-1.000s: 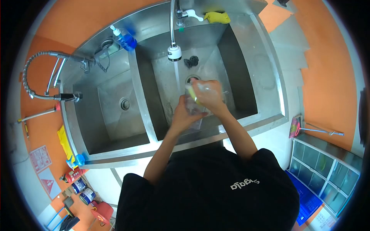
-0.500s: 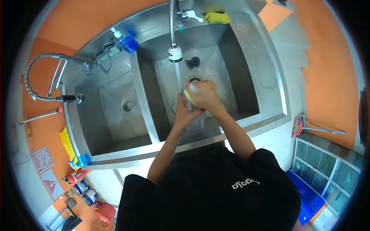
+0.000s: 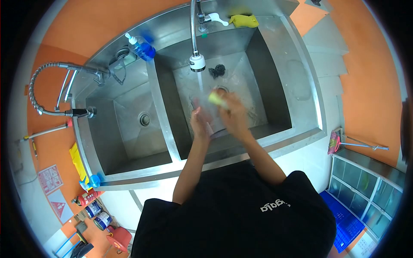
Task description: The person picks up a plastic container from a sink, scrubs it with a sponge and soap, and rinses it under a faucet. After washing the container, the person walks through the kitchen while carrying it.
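Note:
My left hand is wrapped round a clear see-through container, blurred and tilted over the large sink basin. In my right hand, also smeared by motion, is a yellow sponge, apart from the container and to its right. Water runs from the white tap head just beyond my hands. Behind the sponge, the drain is partly covered by my right hand. A dark scouring pad lies on the basin floor farther back.
A smaller basin adjoins on the left, with a spring-hose tap beside it. On the back ledge are a blue soap bottle and a yellow cloth. A steel rim runs before my body.
My right hand has pulled the sponge away from the container, to the right. My left hand has shifted slightly left with the container, which is now tilted differently.

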The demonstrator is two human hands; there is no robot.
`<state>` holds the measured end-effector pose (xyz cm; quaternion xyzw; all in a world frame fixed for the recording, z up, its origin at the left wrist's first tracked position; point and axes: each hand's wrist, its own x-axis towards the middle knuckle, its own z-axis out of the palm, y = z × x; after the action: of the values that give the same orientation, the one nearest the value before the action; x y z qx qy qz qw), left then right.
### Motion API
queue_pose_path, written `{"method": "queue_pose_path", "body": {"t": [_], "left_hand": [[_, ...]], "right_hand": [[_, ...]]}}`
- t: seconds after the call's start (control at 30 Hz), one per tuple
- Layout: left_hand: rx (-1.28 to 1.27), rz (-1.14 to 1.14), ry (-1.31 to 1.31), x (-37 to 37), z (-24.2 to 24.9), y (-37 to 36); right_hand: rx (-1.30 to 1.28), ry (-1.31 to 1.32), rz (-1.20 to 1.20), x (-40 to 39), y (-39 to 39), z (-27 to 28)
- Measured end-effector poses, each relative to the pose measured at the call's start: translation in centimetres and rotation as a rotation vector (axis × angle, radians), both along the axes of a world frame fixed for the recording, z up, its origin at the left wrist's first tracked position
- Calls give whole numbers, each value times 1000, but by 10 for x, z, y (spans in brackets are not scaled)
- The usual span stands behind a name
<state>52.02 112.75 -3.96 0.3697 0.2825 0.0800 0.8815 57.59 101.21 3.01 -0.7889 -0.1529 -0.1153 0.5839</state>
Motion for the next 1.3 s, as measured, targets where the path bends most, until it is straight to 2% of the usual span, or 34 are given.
{"method": "queue_pose_path", "body": {"t": [0.03,0.07,0.1,0.13,0.17,0.2,0.23,0.27,0.33,0.37,0.4,0.43,0.5,0.53,0.6,0.63,0.7,0.73,0.8,0.83,0.9,0.93,0.97,1.03,1.1,1.13,1.2,1.23,1.3], "left_hand": [[-1,3,-2,6,-14,7],[-163,18,-128,11,-25,14],[-324,32,-253,17,-23,18],[-196,145,-190,20,-20,18],[-198,143,-188,21,-18,14],[-136,249,-52,24,1,6],[-72,354,83,26,9,1],[-72,354,84,22,7,4],[552,104,153,9,-3,15],[557,100,155,5,3,15],[433,-44,151,-1,15,12],[308,-187,142,-3,25,8],[276,-169,126,2,40,1],[240,-144,116,3,43,-3],[208,-136,77,8,45,-12],[178,-127,37,10,44,-15],[207,-170,55,13,36,-19],[239,-210,80,11,28,-20],[208,-196,99,4,15,-26],[179,-176,110,6,9,-28],[114,-137,134,5,2,-27],[49,-86,153,5,2,-27],[50,-93,150,6,2,-25],[-17,-35,16,9,10,-24],[-50,-89,-14,12,29,-29],[-84,-125,-38,12,36,-31],[-40,-88,31,10,19,-23],[-1,-40,93,13,13,-21],[35,-41,77,7,8,-23]], "right_hand": [[-88,-105,138,-13,-1,4],[-177,-211,277,-24,-2,7],[-178,-212,280,-31,-2,10],[-204,-209,282,-38,-2,14],[-231,-205,281,-41,-2,16],[-234,-201,277,-40,-1,9],[-11,19,190,-36,0,-3],[214,235,103,-30,1,-15],[257,694,-55,3,-16,-28],[90,704,-42,24,-25,-17],[-78,716,-30,40,-34,-4],[-76,720,-35,49,-39,-8],[-232,588,163,62,-46,-16],[-231,588,158,59,-45,-25],[-529,-176,90,44,-36,-41],[-531,-174,87,33,-29,-37],[-746,-208,7,8,-13,-32],[-747,-204,2,-1,-7,-36],[-437,-42,147,-14,0,-49],[-435,-46,136,-8,-1,-54],[-223,-3,148,-5,-5,-60],[-222,1,141,-11,-4,-60],[-259,-100,182,-18,-2,-60],[-299,-206,203,-12,-5,-60],[-476,-214,-90,9,-12,-63],[-474,-213,-99,10,-11,-72],[-284,-203,-11,9,-2,-89],[-284,-209,-18,5,3,-81],[-251,-345,124,-12,9,-64]]}}
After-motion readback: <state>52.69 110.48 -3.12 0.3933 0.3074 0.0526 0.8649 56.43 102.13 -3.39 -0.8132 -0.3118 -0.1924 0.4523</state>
